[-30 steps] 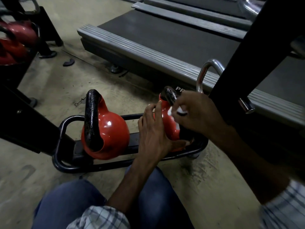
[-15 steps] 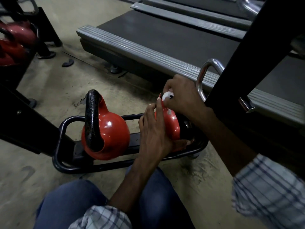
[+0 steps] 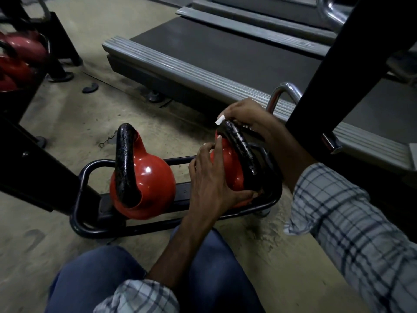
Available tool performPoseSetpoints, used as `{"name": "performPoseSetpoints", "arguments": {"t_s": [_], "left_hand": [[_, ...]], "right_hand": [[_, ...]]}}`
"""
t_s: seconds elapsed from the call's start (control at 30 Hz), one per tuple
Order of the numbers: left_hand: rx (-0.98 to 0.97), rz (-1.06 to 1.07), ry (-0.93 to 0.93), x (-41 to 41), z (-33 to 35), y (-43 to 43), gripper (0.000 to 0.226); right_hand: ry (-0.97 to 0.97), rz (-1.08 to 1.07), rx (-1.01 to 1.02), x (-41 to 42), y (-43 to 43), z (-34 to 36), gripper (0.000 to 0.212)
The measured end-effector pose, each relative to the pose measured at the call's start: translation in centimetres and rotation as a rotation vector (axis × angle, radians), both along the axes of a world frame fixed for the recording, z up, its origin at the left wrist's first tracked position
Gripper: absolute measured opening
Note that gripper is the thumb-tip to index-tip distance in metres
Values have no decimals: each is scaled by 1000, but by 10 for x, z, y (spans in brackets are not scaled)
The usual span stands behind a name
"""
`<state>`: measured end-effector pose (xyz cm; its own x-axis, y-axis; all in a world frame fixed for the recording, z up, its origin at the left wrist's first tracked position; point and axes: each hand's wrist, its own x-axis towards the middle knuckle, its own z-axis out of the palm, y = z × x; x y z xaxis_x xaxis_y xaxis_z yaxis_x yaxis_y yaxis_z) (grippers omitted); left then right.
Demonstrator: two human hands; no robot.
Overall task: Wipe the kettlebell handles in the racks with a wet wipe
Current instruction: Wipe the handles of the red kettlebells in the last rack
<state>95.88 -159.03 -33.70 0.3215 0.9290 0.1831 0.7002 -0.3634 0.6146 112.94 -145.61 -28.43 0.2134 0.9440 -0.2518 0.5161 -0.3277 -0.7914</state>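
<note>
Your right hand (image 3: 243,111) pinches the wipe (image 3: 220,120) between curled fingers at the far, top end of the handle (image 3: 240,145). Only a small white corner of the wipe shows past your fingertips. The right kettlebell (image 3: 230,170) sits at the right end of the low rack (image 3: 140,229), and your left hand (image 3: 212,177) grips its red body, fingers over the near side and thumb tucked under the base. Keep that brace firm so the bell does not roll in the rack while you rub. Wrap the wipe round the bar instead of dabbing with one corner, then draw it down the full length towards you. Twist as you go so the underside and both bends where the handle meets the body get covered. The left kettlebell (image 3: 153,184) stands well apart at the other end, its handle untouched by either hand, and it looks like the next one. Compared with a second ago, your right hand has moved from low on the handle, near the body, up to its far end. The black bar now lies bare along most of its length. Your left hand has kept the same hold.
</note>
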Motion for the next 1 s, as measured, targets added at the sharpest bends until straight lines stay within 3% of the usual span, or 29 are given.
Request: {"name": "performPoseSetpoints", "arguments": {"t_s": [0.07,0.13,0.3,0.43,0.53,0.77,0.87,1.0], "left_hand": [[-2,0,0,0,0,1,139],[-11,-4,4,0,0,1,139],[-11,-6,4,0,1,1,138],[-9,-8,12,0,1,3,141],[-16,-5,11,0,2,2,142],[-6,-12,8,0,2,1,142],[-12,-16,15,0,2,2,143],[-6,-19,20,1,0,4,142]], "right_hand": [[129,-44,59,3,-6,-12,15],[139,-65,117,6,-12,-17,20],[7,-63,304,7,-34,-9,13],[-198,-43,405,-1,-44,-7,33],[-250,-58,450,-4,-42,-6,21],[71,-94,302,12,-44,-2,15],[126,-87,230,15,-39,0,25],[215,-97,175,15,-27,-4,17]]}}
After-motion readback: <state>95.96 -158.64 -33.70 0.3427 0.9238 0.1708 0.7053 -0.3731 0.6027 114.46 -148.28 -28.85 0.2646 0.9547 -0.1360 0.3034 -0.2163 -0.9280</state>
